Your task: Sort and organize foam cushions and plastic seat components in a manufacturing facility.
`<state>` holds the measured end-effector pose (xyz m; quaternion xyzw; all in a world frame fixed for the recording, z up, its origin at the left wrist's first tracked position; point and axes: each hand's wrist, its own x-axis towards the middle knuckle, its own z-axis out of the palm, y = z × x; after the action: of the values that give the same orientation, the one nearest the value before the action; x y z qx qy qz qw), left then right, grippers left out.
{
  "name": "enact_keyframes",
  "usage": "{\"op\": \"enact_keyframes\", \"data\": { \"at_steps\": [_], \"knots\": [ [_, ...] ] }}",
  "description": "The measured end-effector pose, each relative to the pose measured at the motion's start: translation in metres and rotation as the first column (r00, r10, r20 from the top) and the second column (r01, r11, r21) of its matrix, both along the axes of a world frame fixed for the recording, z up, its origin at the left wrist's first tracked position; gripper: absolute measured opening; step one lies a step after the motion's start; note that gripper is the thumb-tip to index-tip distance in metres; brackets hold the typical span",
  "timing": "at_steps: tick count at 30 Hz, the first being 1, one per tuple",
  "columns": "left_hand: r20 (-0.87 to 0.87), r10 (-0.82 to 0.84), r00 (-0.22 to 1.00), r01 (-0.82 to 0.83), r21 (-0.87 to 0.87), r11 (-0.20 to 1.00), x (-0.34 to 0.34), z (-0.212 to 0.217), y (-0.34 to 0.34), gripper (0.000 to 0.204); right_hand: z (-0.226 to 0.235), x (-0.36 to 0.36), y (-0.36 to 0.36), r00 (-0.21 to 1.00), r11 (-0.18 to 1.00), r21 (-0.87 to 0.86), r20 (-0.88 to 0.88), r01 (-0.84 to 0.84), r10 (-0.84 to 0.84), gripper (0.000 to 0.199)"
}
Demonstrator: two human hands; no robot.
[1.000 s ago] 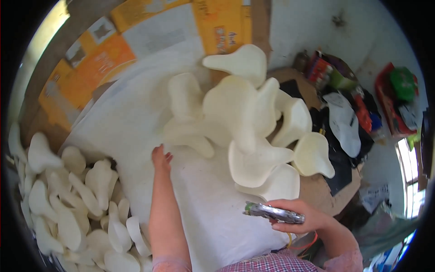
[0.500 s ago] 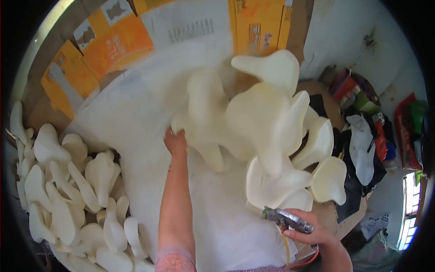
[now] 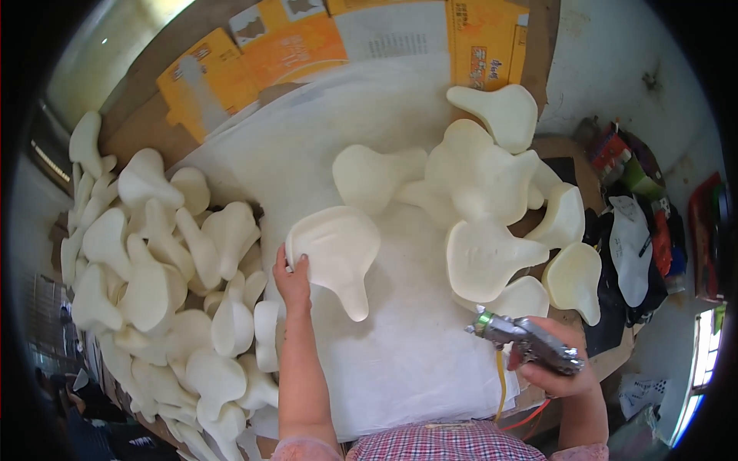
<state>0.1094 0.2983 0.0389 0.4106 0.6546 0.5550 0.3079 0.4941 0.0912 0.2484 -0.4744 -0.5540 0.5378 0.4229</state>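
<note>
My left hand (image 3: 294, 280) grips the wide end of a cream foam bicycle saddle pad (image 3: 336, 250), thumb on top, and its narrow nose points toward me. My right hand (image 3: 559, 361) is wrapped round a metal spray gun (image 3: 530, 338) with a green ring near its nozzle. The nozzle points left, away from the held pad's surface. Beyond the held pad lies another saddle pad (image 3: 369, 175) on the white covering (image 3: 400, 323). A group of overlapping pads (image 3: 477, 173) lies to the right, one of them (image 3: 488, 261) just beyond the spray gun.
A large heap of saddle pads (image 3: 154, 284) fills the left side. Yellow cardboard (image 3: 484, 46) lines the back edge. A yellow hose (image 3: 502, 384) and a red hose (image 3: 529, 421) hang below the gun. Bags and a white cut-out sheet (image 3: 630, 250) lie at the right wall.
The view has shifted left. A saddle pad is now plainly in my left hand, nearer me and apart from the right-hand group. The spray gun remains in my right hand.
</note>
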Motion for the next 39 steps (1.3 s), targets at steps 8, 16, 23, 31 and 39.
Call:
{"op": "enact_keyframes", "data": {
  "at_steps": [8,16,23,31,39],
  "knots": [
    [0.069,0.152,0.986,-0.154,0.017,0.988,-0.036,0.004,-0.029,0.053,0.014,-0.001,-0.038,0.968,0.98,-0.098,0.166,-0.174,0.188,0.045],
    [0.862,-0.091,0.499,-0.027,0.12,0.992,-0.058,-0.003,-0.104,0.051,0.007,-0.013,-0.051,0.976,0.986,0.088,-0.18,0.139,-0.121,0.06],
    [0.716,-0.591,-0.37,0.113,0.667,0.737,-0.004,0.038,-0.171,0.067,-0.005,-0.026,-0.062,0.994,0.998,-0.036,-0.106,-0.043,0.039,0.056],
    [0.715,-0.617,-0.327,0.123,0.68,0.723,-0.004,0.051,-0.195,0.064,-0.009,-0.031,-0.067,0.98,0.982,-0.05,-0.094,-0.182,0.177,0.053],
    [0.787,-0.545,-0.288,0.171,0.603,0.779,-0.014,0.032,-0.208,0.065,-0.011,-0.031,-0.072,0.98,0.983,-0.031,-0.082,-0.182,0.179,0.054]
  ]
}}
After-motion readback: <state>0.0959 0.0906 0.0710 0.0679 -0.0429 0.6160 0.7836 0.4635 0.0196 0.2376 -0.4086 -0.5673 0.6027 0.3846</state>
